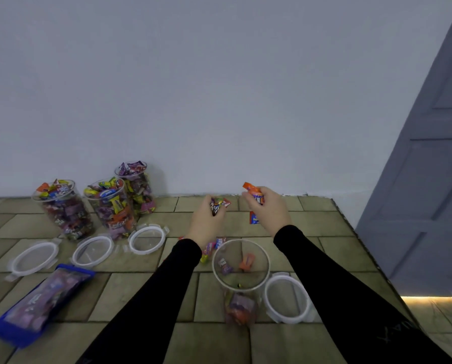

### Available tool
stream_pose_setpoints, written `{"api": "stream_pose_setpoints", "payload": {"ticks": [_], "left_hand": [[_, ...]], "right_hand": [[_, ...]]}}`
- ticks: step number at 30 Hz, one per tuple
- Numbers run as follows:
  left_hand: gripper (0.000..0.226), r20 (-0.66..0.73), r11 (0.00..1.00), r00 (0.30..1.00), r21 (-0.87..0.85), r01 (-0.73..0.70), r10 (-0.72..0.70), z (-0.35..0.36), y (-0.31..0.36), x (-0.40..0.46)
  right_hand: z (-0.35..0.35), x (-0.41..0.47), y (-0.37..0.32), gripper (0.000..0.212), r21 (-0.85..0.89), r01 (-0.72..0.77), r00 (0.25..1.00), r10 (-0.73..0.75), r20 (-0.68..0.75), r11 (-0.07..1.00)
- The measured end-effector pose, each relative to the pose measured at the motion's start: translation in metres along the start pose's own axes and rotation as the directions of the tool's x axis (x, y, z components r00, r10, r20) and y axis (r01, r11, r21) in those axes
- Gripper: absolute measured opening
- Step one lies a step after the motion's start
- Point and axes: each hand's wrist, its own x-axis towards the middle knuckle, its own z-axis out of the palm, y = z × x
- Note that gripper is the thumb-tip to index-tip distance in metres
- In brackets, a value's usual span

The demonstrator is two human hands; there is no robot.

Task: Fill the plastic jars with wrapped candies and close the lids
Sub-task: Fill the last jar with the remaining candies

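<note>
A clear plastic jar (242, 282) stands open in front of me with a few wrapped candies at its bottom. Its white-rimmed lid (286, 298) lies just to its right. My left hand (207, 219) is closed around a small bunch of wrapped candies beyond the jar. My right hand (268, 207) holds an orange wrapped candy (253, 191), also beyond the jar and near the wall. Loose candies (211, 246) lie on the mat between my left wrist and the jar. A red and blue candy (253, 218) lies under my right hand.
Three candy-filled open jars (67, 208) (112, 206) (138, 189) stand at the back left by the wall, with three lids (34, 258) (92, 250) (147, 239) lying before them. A blue candy bag (41, 303) lies at the front left. A grey door (429, 179) is on the right.
</note>
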Motion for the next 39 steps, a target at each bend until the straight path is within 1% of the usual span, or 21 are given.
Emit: {"api": "stream_pose_setpoints", "payload": {"ticks": [2, 4, 9, 12, 16, 21, 29, 31, 35, 37, 39], "left_hand": [[0.010, -0.020, 0.992, 1.000, -0.123, 0.011, -0.013, -0.004, 0.013, -0.004], [0.007, -0.048, 0.979, 0.999, -0.201, -0.014, 0.004, -0.009, 0.023, -0.009], [0.012, -0.105, 0.934, 0.993, -0.346, -0.088, 0.054, -0.018, 0.051, -0.027], [0.011, -0.140, 0.917, 0.985, -0.372, -0.144, 0.098, -0.021, 0.064, -0.043], [0.009, -0.172, 0.896, 0.978, -0.407, -0.179, 0.118, -0.018, 0.071, -0.065], [0.007, -0.185, 0.882, 0.972, -0.421, -0.214, 0.147, -0.017, 0.072, -0.093], [0.008, -0.202, 0.864, 0.958, -0.422, -0.274, 0.205, -0.018, 0.074, -0.120], [0.009, -0.195, 0.866, 0.960, -0.423, -0.268, 0.202, -0.015, 0.071, -0.122], [0.017, -0.218, 0.874, 0.961, -0.418, -0.248, 0.168, -0.010, 0.070, -0.122], [0.021, -0.199, 0.870, 0.966, -0.433, -0.238, 0.165, -0.009, 0.073, -0.122], [0.019, -0.187, 0.869, 0.967, -0.434, -0.238, 0.172, -0.009, 0.074, -0.122]], "right_hand": [[-0.005, -0.002, -0.014, 0.028, 0.076, 0.020, 0.997, -0.014, -0.072, 0.997], [-0.010, -0.005, -0.028, 0.029, 0.148, 0.024, 0.993, -0.006, -0.120, 0.989], [-0.019, -0.021, -0.055, 0.035, 0.328, 0.019, 0.985, 0.040, -0.170, 0.944], [-0.019, -0.033, -0.066, 0.039, 0.436, -0.002, 0.981, 0.085, -0.172, 0.900], [-0.018, -0.052, -0.073, 0.044, 0.532, -0.005, 0.978, 0.115, -0.174, 0.847], [-0.018, -0.073, -0.076, 0.040, 0.626, -0.019, 0.957, 0.195, -0.213, 0.780], [-0.016, -0.086, -0.076, 0.040, 0.656, -0.043, 0.943, 0.249, -0.223, 0.753], [-0.014, -0.088, -0.076, 0.040, 0.656, -0.037, 0.940, 0.249, -0.232, 0.754], [-0.011, -0.089, -0.076, 0.039, 0.608, -0.027, 0.939, 0.229, -0.256, 0.793], [-0.012, -0.089, -0.076, 0.038, 0.594, -0.016, 0.936, 0.222, -0.275, 0.804], [-0.012, -0.088, -0.077, 0.038, 0.587, -0.006, 0.935, 0.213, -0.284, 0.810]]}}
